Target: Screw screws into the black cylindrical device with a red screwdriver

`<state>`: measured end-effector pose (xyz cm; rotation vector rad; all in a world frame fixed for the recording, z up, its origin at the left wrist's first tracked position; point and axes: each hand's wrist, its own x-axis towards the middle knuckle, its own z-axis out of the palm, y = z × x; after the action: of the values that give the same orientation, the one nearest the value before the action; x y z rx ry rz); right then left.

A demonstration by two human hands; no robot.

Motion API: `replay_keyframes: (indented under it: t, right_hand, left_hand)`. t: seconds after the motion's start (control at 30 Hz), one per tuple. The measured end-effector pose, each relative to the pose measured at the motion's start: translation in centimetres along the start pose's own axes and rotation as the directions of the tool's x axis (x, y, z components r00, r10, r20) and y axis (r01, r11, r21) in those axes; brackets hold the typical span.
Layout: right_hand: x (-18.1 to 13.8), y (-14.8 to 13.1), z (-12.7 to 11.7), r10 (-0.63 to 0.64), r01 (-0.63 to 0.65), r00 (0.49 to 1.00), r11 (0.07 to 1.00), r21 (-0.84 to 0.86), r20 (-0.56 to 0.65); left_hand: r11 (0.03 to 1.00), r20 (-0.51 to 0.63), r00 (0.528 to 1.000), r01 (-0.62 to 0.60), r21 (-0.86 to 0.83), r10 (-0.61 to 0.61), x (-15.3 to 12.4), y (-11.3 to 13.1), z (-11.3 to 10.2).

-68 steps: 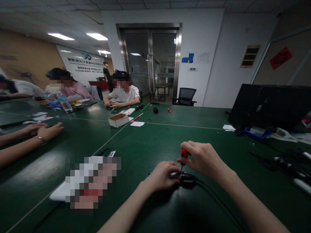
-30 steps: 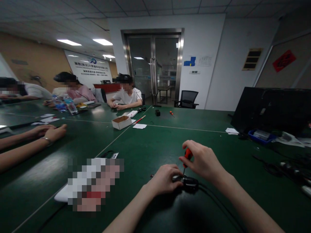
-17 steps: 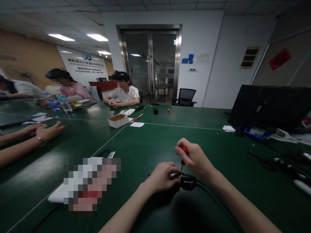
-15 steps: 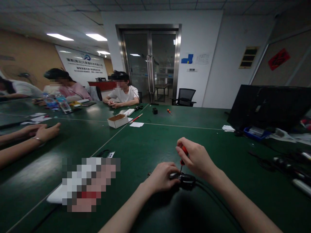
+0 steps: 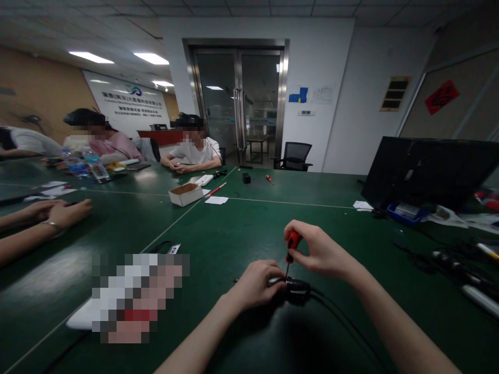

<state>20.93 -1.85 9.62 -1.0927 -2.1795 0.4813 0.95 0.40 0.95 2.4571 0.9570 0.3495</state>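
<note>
My right hand [image 5: 312,246] pinches the red and black handle of a screwdriver [image 5: 293,241]. Its thin shaft points down, and the tip meets a dark corded device [image 5: 299,289] lying on the green table. My left hand [image 5: 262,283] is closed over the device's left part and holds it down; a shiny strip shows beside the fingers. A black cable leaves the device on the right and runs toward the table's near edge. The device's exact kind and the spot under the tip are too dark to make out.
A pixelated white item [image 5: 80,314] lies at left. Farther off are an open box [image 5: 186,195], a red pencil [image 5: 217,189], a small black block [image 5: 246,178] and another screwdriver [image 5: 270,179]. A monitor [image 5: 429,171] and corded rods stand right. Other people sit at left.
My right-hand fingers have shifted on the screwdriver, and more of its red handle shows. My left hand stays on the device. The whole view has moved slightly.
</note>
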Motion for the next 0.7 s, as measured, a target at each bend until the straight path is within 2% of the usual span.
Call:
replay_keyframes:
  t: [0.07, 0.13, 0.2, 0.27, 0.33, 0.4, 0.47, 0.57, 0.7]
  right_hand:
    - [0.3, 0.6, 0.5, -0.017, 0.016, 1.000, 0.987, 0.158, 0.007]
    - [0.6, 1.1, 1.3, 0.029, -0.035, 0.999, 0.948, 0.317, 0.025]
    - [0.9, 1.4, 1.9, 0.099, -0.102, 0.995, 0.926, 0.363, 0.026]
    - [1.0, 1.4, 2.1, 0.137, -0.127, 0.990, 0.969, 0.213, -0.033]
    - [0.8, 1.0, 1.8, 0.103, -0.109, 0.991, 0.992, -0.065, -0.091]
    - [0.6, 0.5, 1.3, 0.039, -0.065, 0.996, 0.947, -0.315, -0.086]
    - [0.3, 0.1, 0.8, 0.010, -0.034, 0.999, 0.883, -0.469, -0.054]
    - [0.2, 0.0, 0.6, 0.048, -0.066, 0.998, 0.825, -0.561, -0.047]
    - [0.3, 0.2, 0.7, 0.041, -0.065, 0.997, 0.863, -0.501, -0.058]
  left_hand:
    - [1.000, -0.007, 1.000, -0.006, -0.008, 0.006, 0.1, -0.1, 0.0]
    - [1.000, -0.008, 1.000, -0.012, -0.014, 0.011, 0.1, -0.2, 0.1]
    - [1.000, -0.012, 1.000, -0.019, -0.013, 0.019, 0.2, -0.3, 0.2]
    - [1.000, -0.017, 1.000, -0.026, 0.001, 0.026, 0.2, -0.4, 0.3]
    - [0.999, -0.024, 0.999, -0.031, 0.013, 0.031, 0.2, -0.5, 0.5]
    - [0.999, -0.030, 0.999, -0.036, 0.012, 0.037, 0.2, -0.6, 0.6]
    - [0.999, -0.033, 0.999, -0.038, 0.005, 0.038, 0.1, -0.5, 0.6]
    - [1.000, -0.028, 0.999, -0.027, 0.002, 0.027, 0.0, -0.4, 0.4]
    - [1.000, -0.027, 1.000, 0.000, -0.013, 0.000, 0.0, -0.2, 0.3]
